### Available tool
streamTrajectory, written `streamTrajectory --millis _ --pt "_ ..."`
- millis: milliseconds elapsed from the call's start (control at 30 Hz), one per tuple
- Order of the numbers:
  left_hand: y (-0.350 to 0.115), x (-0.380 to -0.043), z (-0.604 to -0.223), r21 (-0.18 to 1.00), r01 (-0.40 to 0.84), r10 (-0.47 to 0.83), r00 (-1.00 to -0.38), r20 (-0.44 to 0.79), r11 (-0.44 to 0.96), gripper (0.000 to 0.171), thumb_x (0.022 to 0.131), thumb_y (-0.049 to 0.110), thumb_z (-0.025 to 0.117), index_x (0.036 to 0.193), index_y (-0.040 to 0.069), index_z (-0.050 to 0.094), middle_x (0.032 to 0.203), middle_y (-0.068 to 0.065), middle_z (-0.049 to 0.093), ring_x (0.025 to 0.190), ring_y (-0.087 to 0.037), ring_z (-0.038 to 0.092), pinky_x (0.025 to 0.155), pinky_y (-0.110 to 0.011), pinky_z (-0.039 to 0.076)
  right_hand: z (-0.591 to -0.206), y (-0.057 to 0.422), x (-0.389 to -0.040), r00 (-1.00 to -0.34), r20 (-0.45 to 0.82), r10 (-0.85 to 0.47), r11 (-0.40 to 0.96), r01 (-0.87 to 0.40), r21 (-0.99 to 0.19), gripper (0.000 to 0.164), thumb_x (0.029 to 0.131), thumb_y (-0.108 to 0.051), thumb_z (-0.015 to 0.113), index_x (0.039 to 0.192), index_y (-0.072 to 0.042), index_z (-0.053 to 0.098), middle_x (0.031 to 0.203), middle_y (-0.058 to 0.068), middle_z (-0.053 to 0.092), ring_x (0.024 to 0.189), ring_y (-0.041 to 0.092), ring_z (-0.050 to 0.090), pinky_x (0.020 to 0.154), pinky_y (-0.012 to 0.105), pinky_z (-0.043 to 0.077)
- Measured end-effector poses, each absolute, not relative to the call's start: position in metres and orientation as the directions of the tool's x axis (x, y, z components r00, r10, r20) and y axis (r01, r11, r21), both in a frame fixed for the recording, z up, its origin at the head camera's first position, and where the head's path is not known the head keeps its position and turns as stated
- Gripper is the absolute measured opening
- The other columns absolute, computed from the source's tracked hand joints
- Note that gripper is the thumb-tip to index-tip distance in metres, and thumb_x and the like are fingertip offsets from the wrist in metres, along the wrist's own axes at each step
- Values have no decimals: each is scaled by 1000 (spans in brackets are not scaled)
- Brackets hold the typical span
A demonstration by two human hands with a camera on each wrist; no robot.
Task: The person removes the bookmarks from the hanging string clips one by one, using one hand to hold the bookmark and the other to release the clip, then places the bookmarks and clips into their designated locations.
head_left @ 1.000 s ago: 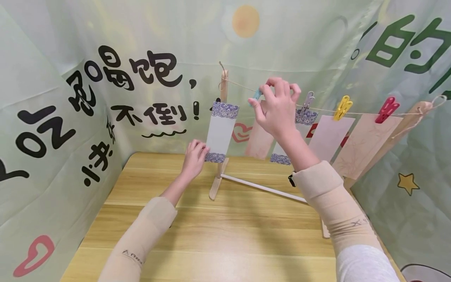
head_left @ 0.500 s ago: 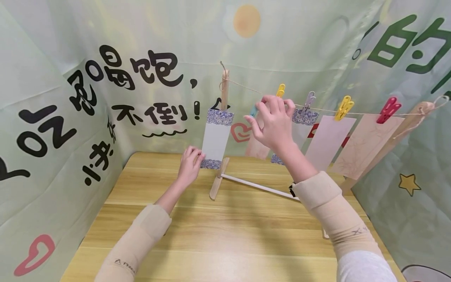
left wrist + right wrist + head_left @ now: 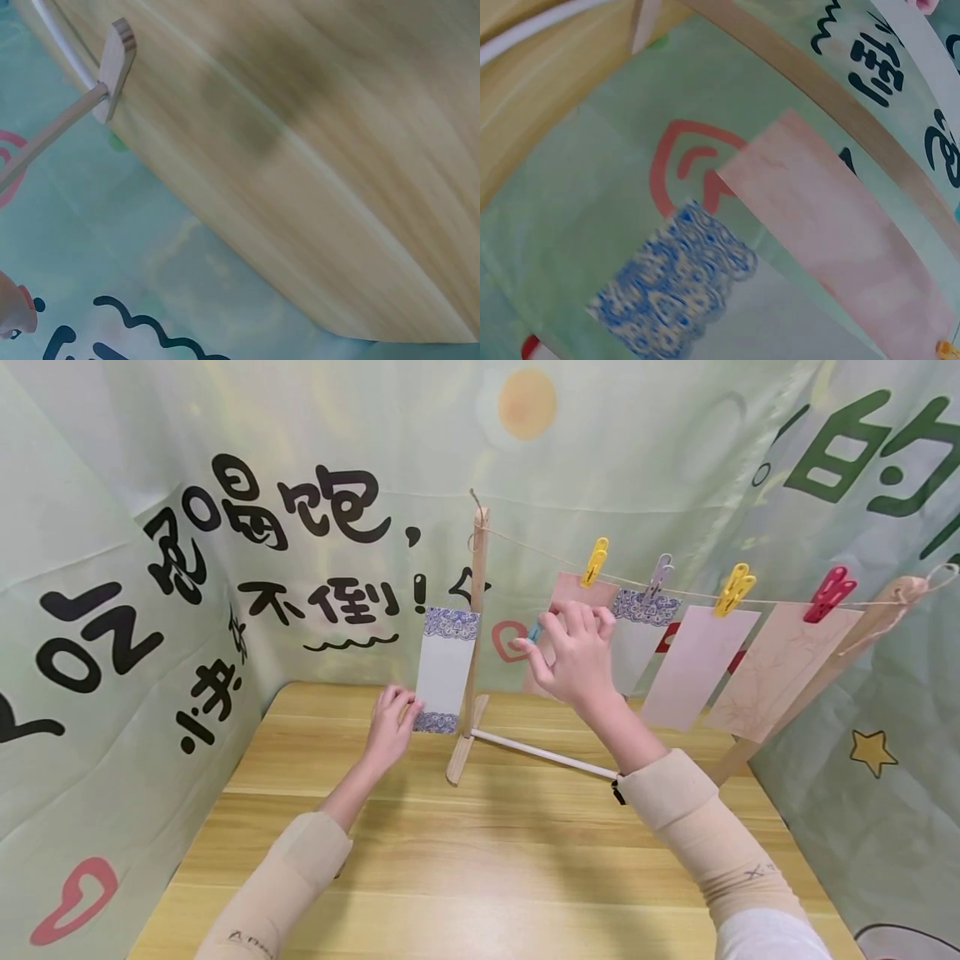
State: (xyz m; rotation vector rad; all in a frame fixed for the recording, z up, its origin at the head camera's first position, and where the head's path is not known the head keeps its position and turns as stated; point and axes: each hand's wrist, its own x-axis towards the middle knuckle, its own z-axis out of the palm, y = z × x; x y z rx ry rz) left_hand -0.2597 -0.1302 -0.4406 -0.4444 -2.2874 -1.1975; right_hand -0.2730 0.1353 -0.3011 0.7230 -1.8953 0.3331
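My left hand (image 3: 392, 720) pinches the lower left edge of a white paper card (image 3: 444, 672) with blue patterned bands at top and bottom. The card is upright in front of the wooden post. To its right, my right hand (image 3: 576, 652) pinches a small blue clothespin (image 3: 535, 632) between thumb and fingers. Behind that hand hangs a pink card (image 3: 577, 587) under a yellow clothespin (image 3: 597, 562); the right wrist view shows the pink card (image 3: 847, 225) beside another blue-patterned card (image 3: 675, 285). The left wrist view shows mostly tabletop.
A string (image 3: 525, 545) runs between the left post (image 3: 478, 556) and the right post (image 3: 896, 593). Purple, yellow and red clothespins hold more cards on it. A white rod (image 3: 547, 753) joins the stand's feet above the wooden table (image 3: 450, 877). Printed cloth surrounds it.
Both hands have moved down and slightly left, away from the string. The white card came down with my left hand, the blue clothespin with my right, uncovering the yellow clothespin and pink card.
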Motion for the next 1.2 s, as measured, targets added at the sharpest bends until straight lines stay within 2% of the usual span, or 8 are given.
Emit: streamTrajectory --millis 400,600,1100,1200 --pt "-147 -247 -458 689 493 -3 -812 583 532 12 90 9 56 87 -3 59 97 -18 51 96 -33 45 90 -51 32 -335 132 -266 -337 869 -362 775 -627 79 45 89 -46 46 89 -3 56 96 15 52 86 32 45 84 50 23" --pt "-155 -240 -465 711 468 -29 -825 564 525 12 89 7 55 85 -3 57 95 -18 50 92 -32 44 84 -49 36 -352 132 -263 -380 846 -374 782 -620 67 47 91 -48 41 88 -3 55 95 14 52 84 31 45 84 51 23" --pt "-174 -222 -487 748 396 -77 -858 509 532 12 89 6 55 87 -6 58 95 -19 50 93 -31 44 84 -47 37 -392 131 -254 -475 806 -354 798 -603 -5 50 91 -52 37 87 -5 55 93 11 50 82 29 44 84 50 24" --pt "-178 -219 -491 761 372 -84 -871 484 531 13 90 7 55 87 -6 57 96 -19 49 93 -31 44 84 -47 36 -397 130 -253 -493 796 -352 801 -599 -16 48 90 -50 40 87 -5 55 93 11 50 81 28 44 83 51 25"
